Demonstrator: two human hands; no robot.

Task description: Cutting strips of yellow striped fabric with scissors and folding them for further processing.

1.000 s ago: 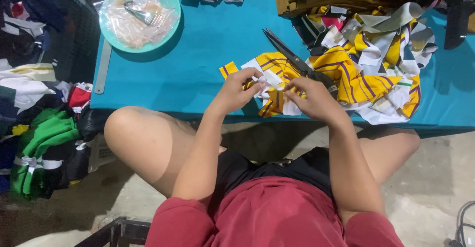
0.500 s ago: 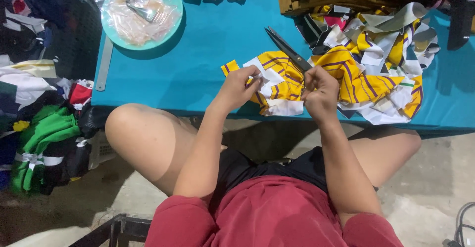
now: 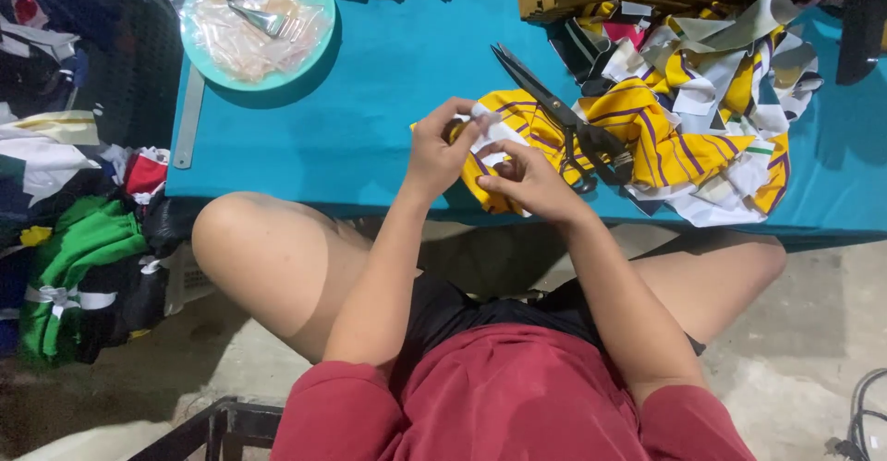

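- Head view, starting at your grip: your left hand (image 3: 442,151) is pinched closed on a small white scrap (image 3: 487,130), thumb and forefinger nipping its upper edge at the near edge of the table (image 3: 370,101).
- Your right hand (image 3: 528,182) sits just beside it, fingers curled shut on the lower end of the same scrap where it meets the yellow striped cloth (image 3: 504,161); the two hands nearly touch.
- That cloth lies flat on the table under your hands and joins the loose pile (image 3: 702,101) of yellow, white and grey pieces to your right.
- Scissors (image 3: 554,110) lie open on the cloth, just beyond your right hand, with nothing gripping them.
- My reading: you are at the picking-apart or positioning step, working the white scrap against the striped cloth with fingers only.
- Next move, as I judge it, calls for keeping the left pinch firm while the right hand frees itself; the scissors are the nearest tool.
- Further out: a teal bowl (image 3: 319,50) of clear plastic bits sits at the far left of the table, a metal ruler (image 3: 188,121) beside it, well apart from your hands.
- Bundled clothes (image 3: 83,258) lie on the floor by your left knee.
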